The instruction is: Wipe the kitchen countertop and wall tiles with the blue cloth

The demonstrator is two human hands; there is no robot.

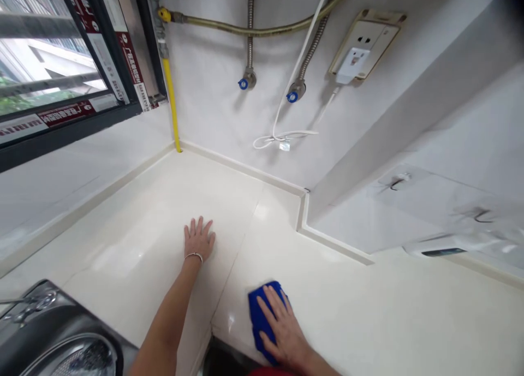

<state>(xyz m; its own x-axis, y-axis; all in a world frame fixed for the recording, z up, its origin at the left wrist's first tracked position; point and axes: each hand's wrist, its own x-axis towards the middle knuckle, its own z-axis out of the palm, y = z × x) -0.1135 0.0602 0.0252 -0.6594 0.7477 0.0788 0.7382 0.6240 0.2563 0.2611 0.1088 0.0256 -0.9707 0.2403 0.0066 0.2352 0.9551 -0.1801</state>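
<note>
My left hand [198, 238] lies flat on the cream countertop [196, 185], fingers spread, with nothing in it and a thin bracelet at the wrist. Nearer to me, my right hand [284, 332] holds a folded blue cloth [262, 316] pressed against the counter. Its fingers stretch across the top of the cloth and cover part of it. A thin seam in the countertop runs between the two hands.
A steel sink [61, 321] is at the lower left, below a window frame [102, 65]. A yellow pipe [171, 103] meets the back corner. On the wall are valves, a socket [368, 43] and a hanging white cable [282, 137]. A wall corner juts out at the right.
</note>
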